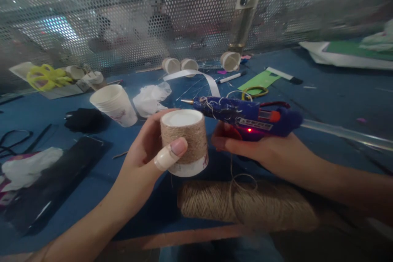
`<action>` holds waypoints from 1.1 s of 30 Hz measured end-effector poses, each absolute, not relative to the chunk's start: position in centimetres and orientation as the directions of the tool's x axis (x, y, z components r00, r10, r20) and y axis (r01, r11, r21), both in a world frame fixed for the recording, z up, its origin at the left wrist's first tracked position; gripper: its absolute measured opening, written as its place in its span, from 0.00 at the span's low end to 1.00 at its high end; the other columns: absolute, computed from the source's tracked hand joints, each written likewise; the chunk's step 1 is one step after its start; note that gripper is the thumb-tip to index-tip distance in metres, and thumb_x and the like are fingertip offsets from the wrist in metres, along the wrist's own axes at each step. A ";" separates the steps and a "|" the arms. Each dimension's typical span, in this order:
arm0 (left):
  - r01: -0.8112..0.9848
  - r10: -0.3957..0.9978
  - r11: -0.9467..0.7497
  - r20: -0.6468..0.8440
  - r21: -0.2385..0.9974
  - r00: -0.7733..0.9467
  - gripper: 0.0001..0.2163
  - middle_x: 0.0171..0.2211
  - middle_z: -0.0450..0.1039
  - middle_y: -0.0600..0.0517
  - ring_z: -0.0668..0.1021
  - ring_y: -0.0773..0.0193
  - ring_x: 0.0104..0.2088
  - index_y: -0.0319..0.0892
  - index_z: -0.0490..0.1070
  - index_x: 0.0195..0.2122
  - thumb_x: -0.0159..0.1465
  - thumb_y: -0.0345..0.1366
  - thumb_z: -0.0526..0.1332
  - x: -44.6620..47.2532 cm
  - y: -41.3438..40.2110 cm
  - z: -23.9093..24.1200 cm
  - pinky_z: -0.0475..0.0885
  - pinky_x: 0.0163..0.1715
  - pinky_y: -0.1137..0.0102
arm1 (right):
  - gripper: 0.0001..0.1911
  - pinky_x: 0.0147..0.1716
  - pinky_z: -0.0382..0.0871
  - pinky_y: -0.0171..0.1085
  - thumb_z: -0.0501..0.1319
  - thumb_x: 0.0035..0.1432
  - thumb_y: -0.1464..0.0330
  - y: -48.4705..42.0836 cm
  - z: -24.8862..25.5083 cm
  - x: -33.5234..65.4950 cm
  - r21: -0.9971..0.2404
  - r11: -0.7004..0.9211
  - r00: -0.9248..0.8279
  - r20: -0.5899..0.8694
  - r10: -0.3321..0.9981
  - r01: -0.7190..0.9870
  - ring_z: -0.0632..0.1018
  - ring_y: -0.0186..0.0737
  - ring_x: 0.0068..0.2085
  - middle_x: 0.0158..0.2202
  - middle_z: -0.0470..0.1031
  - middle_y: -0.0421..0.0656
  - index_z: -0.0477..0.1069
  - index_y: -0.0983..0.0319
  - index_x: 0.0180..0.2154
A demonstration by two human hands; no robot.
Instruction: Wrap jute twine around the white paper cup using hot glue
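My left hand (147, 159) is closed round an upside-down paper cup (184, 141) wound with jute twine; its white rim shows at the bottom. A bandage wraps the thumb. My right hand (260, 151) grips a blue hot glue gun (245, 116) with a red light on, its metal nozzle pointing left just above the cup. A thin strand of twine runs from the cup down to a big spool of jute twine (245, 204) lying on the blue table (331, 98) below my hands.
A stack of white paper cups (113, 104) lies tilted at left, beside crumpled white plastic (152, 98). Yellow scissors (46, 77), small cups (179, 65), a marker (231, 77), green paper (260, 81) and a perforated metal screen (123, 20) stand behind. A dark flat object (52, 184) lies at left.
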State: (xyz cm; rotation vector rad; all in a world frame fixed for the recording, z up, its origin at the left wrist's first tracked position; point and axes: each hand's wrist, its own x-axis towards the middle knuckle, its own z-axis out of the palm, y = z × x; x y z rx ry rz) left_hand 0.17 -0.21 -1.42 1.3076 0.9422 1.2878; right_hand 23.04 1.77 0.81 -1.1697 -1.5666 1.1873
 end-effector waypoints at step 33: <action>-0.177 0.957 -0.141 0.180 0.974 0.229 0.13 0.51 0.83 0.59 0.82 0.68 0.51 0.53 0.81 0.55 0.69 0.41 0.71 -0.3 0.2 -1.5 0.77 0.48 0.81 | 0.09 0.43 0.80 0.40 0.77 0.49 0.61 2.1 -0.2 23.4 -0.974 0.105 -0.279 0.046 0.959 0.200 0.81 0.38 0.36 0.31 0.83 0.34 0.81 0.56 0.31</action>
